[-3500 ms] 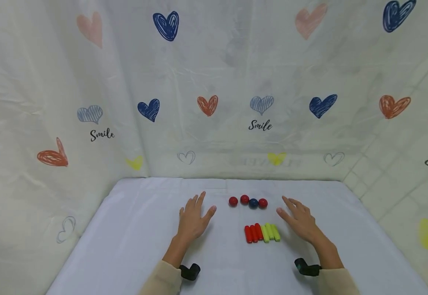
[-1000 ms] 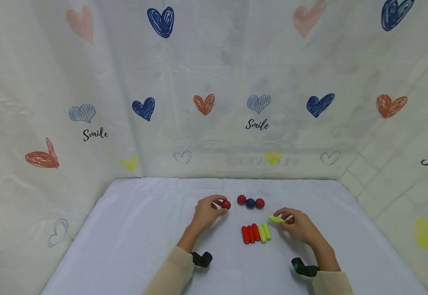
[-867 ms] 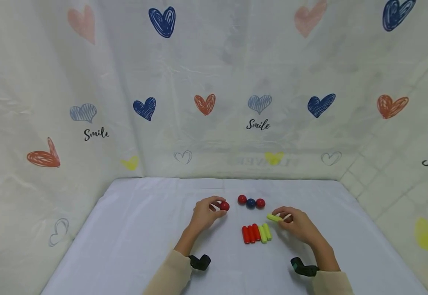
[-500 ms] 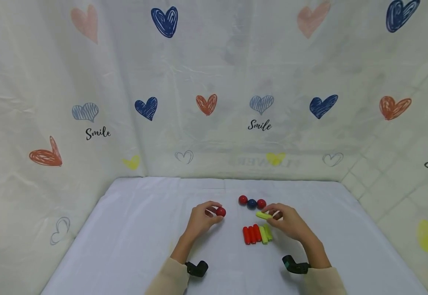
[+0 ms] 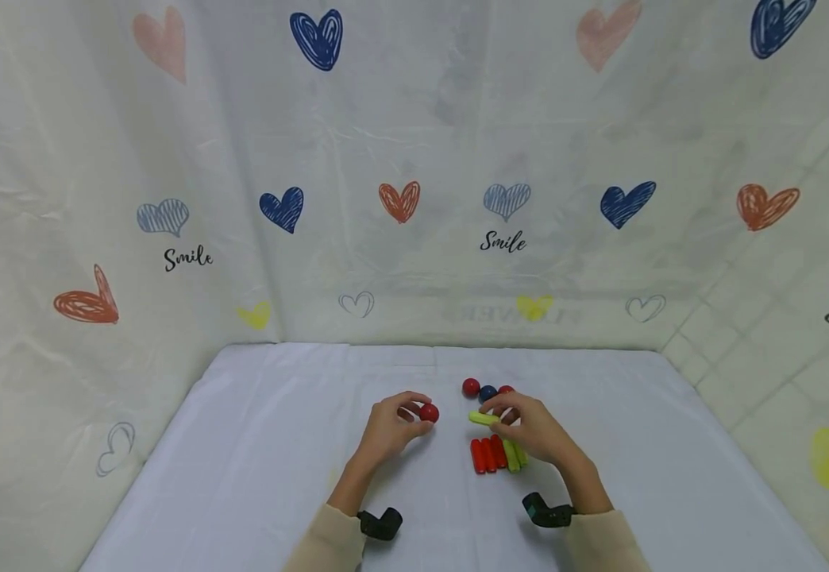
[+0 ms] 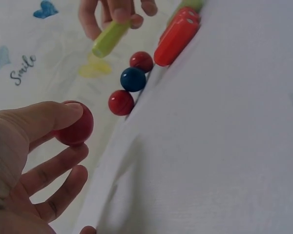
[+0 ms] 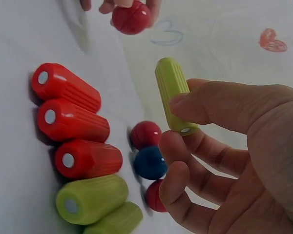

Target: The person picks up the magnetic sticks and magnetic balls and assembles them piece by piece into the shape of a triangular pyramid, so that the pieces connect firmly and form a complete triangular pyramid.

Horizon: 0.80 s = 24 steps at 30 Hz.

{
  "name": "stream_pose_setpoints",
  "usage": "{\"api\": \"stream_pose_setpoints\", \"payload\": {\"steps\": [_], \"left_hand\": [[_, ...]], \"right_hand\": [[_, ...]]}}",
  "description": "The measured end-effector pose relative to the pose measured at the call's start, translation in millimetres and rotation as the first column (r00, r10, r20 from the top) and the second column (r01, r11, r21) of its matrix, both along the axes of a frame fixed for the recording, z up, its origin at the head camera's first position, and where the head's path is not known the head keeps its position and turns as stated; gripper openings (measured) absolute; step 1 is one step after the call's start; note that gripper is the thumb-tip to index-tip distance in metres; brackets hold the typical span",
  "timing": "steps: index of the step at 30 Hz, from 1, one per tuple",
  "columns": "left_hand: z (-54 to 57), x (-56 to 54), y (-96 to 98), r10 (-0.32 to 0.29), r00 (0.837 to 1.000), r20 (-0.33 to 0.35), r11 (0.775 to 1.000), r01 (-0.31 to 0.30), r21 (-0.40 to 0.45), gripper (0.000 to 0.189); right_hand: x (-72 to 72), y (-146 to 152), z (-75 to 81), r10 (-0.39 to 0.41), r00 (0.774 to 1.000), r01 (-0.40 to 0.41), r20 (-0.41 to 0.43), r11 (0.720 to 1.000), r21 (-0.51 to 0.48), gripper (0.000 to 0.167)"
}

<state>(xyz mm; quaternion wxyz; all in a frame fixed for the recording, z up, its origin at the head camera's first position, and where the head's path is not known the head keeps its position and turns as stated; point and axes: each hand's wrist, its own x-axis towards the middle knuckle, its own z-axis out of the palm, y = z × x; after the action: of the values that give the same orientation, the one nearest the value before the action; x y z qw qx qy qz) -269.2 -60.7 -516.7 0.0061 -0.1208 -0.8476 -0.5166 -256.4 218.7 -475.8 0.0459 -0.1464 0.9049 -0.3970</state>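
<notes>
"Head view: what are the hands holding, going by the blue ball (image 5: 487, 394)?"

"Left of it, on its near side, the left hand (image 5: 389, 427) is pinching a red ball (image 5: 429, 412) between thumb and fingertips. Just on its near side, the right hand (image 5: 529, 429) is pinching a yellow-green stick (image 5: 483, 418) close to one end, its lower fingers curving loosely."

"How should they be working?"

"Gently, I'd judge. That grip is leaving the stick's other end free. The left thumb should be pressing just enough to stop slipping, and the right hand should be clearing the resting balls, which would probably roll."

"Count?"

"Two more red balls (image 5: 471, 388) are flanking the blue one: three red, one blue. Three red sticks (image 5: 487, 454) and two resting yellow-green sticks (image 5: 513, 454) are lying side by side on its near side: three of each colour, counting the held one."
</notes>
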Motion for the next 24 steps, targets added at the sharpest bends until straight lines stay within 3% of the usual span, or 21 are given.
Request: {"api": "stream_pose_setpoints", "payload": {"steps": [17,24], "left_hand": [[6.8,6.8,6.9,-0.051,0.999,0.01,0.998,0.051,-0.022,0.03],[10.8,10.0,9.1,-0.076,0.997,0.011,0.997,0.076,-0.017,0.03]], "right_hand": [[4.3,-21,-4.0,0.044,0.999,-0.044,-0.021,0.999,0.012,0.024],[6.1,-30,-2.9,0.069,0.996,-0.067,-0.065,0.998,0.021,0.025]]}}
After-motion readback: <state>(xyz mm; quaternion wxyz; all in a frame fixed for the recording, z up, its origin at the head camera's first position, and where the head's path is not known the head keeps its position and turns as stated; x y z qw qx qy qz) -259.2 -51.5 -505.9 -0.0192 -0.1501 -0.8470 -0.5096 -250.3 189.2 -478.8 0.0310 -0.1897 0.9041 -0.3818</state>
